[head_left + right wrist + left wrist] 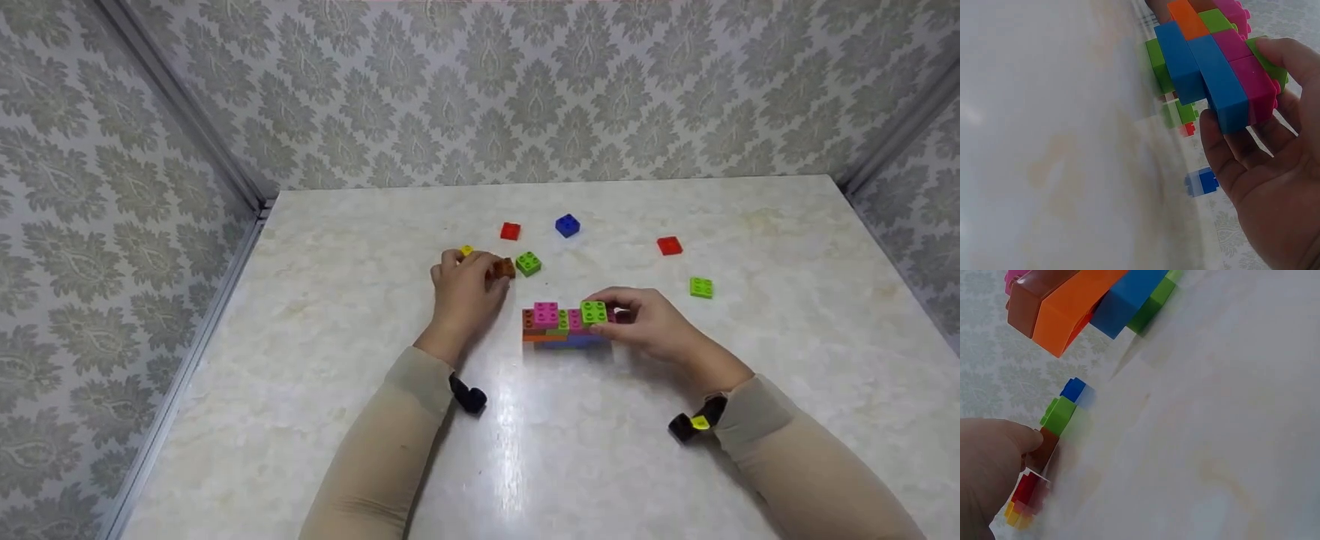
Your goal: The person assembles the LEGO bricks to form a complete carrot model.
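Observation:
My left hand (pixel 463 291) pinches a brown toy brick (pixel 505 268) low at the tabletop. The thumb lies against the brick (pixel 1044 449) in the left wrist view, while the other fingers are mostly hidden. On the right, my right hand (pixel 654 321) grips the end of a built block of bricks (pixel 546 337). Blue, orange, green, brown and pink bricks make up its layers. A light green brick (pixel 594 312) sits on top at the gripped end, with the right thumb (pixel 1275 48) on it. A pink brick (pixel 546 313) tops the other end.
A green brick (pixel 529 263) stands just right of the brown one. Farther back lie a red brick (pixel 511 231) and a blue brick (pixel 568 225). Another red brick (pixel 670 245) and a flat green brick (pixel 701 286) lie to the right. A yellow brick (pixel 466 250) shows behind the left hand.

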Demonstrator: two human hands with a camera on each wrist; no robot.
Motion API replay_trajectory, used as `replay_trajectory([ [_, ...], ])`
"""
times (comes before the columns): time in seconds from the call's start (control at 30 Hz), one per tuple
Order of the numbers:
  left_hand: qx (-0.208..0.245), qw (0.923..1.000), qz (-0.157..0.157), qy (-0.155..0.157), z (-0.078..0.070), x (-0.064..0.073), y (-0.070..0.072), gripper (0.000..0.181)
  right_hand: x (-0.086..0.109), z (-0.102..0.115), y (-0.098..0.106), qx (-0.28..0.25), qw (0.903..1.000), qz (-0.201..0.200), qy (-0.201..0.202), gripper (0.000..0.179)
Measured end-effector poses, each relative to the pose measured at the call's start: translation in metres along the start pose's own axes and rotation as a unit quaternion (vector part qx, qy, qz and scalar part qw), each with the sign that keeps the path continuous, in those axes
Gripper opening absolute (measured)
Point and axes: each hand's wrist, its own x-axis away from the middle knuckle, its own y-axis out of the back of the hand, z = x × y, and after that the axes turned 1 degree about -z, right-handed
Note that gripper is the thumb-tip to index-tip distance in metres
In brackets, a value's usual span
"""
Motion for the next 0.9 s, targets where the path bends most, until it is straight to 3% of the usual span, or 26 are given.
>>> replay_trajectory([
  [0.27, 0.043, 0.9989, -0.008, 0.015, -0.005, 0.003, 0.003, 0.03, -0.001, -0.001, 0.0, 0.018, 0.9998, 0.0, -0.001, 0.039],
  [0.47, 0.142, 0.9891, -0.037, -0.007, -0.02, 0.009, 0.009, 0.03, 0.001, 0.0, 0.002, 0.032, 0.9995, -0.001, 0.002, 0.039],
  [0.57, 0.211, 0.9754, -0.046, -0.044, -0.027, 0.012, 0.014, 0.029, 0.0, -0.002, 0.002, 0.03, 0.9996, 0.0, 0.0, 0.039],
  [0.7, 0.294, 0.9514, -0.018, -0.089, -0.037, 0.019, 0.019, 0.029, 0.0, -0.002, 0.001, 0.027, 0.9996, 0.0, 0.003, 0.039],
  [0.9, 0.346, 0.9288, 0.03, -0.13, -0.048, 0.029, 0.024, 0.03, -0.001, -0.002, 0.0, 0.017, 0.9998, -0.001, 0.01, 0.039],
])
